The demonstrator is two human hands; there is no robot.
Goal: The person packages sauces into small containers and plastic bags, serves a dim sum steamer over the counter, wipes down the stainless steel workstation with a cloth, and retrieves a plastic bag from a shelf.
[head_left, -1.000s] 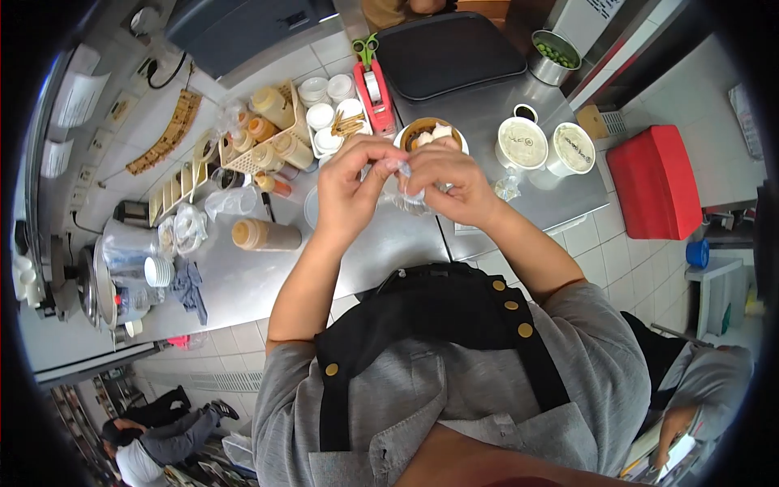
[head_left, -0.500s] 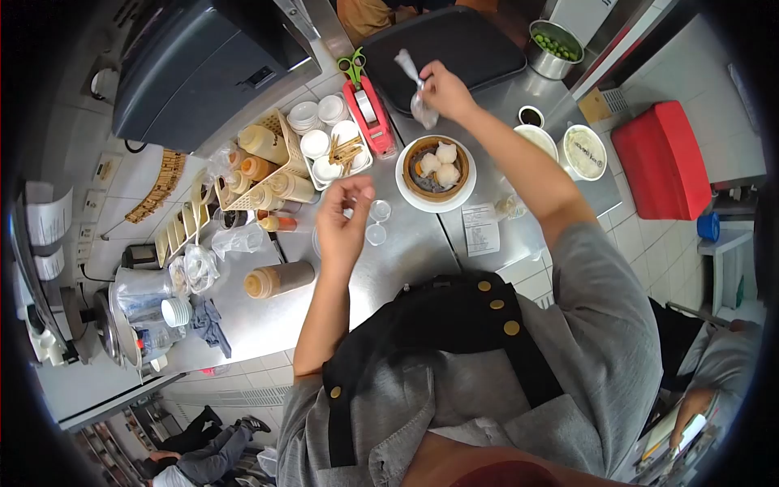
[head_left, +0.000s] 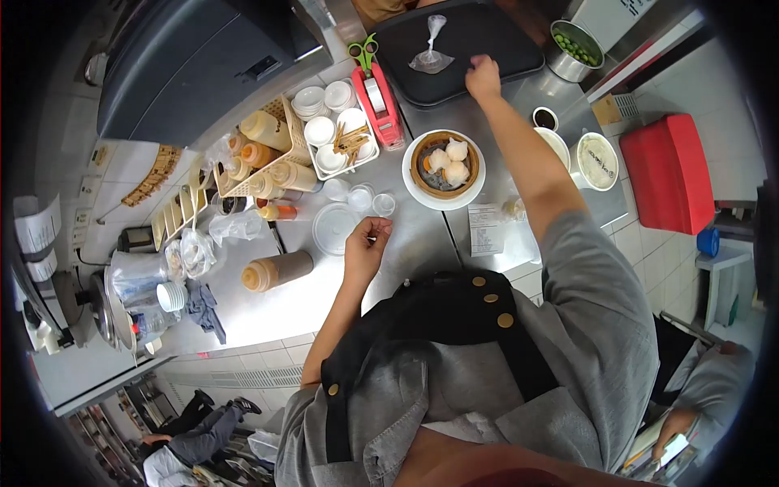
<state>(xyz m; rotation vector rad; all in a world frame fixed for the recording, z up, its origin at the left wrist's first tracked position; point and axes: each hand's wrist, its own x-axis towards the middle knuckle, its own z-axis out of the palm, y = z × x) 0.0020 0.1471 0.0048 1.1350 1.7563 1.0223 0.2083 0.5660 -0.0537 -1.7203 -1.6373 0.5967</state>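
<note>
My right hand (head_left: 484, 77) is over the front edge of the black tray (head_left: 487, 40), fingers curled together, with nothing visible in them. A knotted clear plastic bag (head_left: 432, 58) lies on the tray to its left, apart from the hand. My left hand (head_left: 367, 247) hovers over the steel counter, fingers bent and partly spread, holding nothing, beside a round clear lid (head_left: 333, 228) and small clear cups (head_left: 383, 204). Between the hands, a bamboo steamer (head_left: 419, 179) with several white dumplings (head_left: 456, 173) sits on a white plate (head_left: 444, 204).
A receipt (head_left: 485, 230) lies right of centre, near two lidded white tubs (head_left: 597, 162) and a cup of dark sauce (head_left: 544, 119). Sauce bottles (head_left: 277, 270), a red tape dispenser (head_left: 379, 114) and green scissors (head_left: 363, 53) are left. Other people are at the lower corners.
The knotted bag has gone from my right hand onto the tray. That hand has moved right of the bag. My left hand has lowered slightly and moved right.
</note>
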